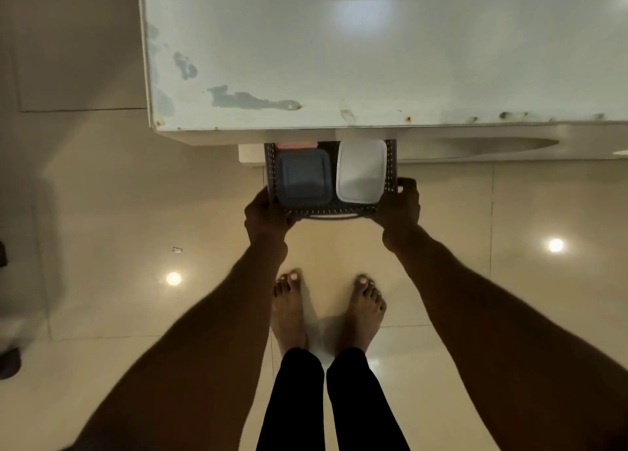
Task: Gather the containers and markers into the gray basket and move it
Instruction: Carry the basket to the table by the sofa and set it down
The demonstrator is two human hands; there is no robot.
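The gray perforated basket (331, 211) hangs low in front of me, its far part hidden under the white table's edge. My left hand (266, 214) grips its near left corner and my right hand (399, 209) grips its near right corner. Inside lie a blue-lidded container (303, 178) on the left and a clear white-lidded container (361, 171) on the right. A pink lid (295, 145) peeks out behind the blue one. No markers are visible.
The white table (373, 52) with chipped paint fills the upper view, its front edge just above the basket. Below are beige floor tiles (136, 212) and my bare feet (328, 311). A dark object (8, 362) sits at the far left.
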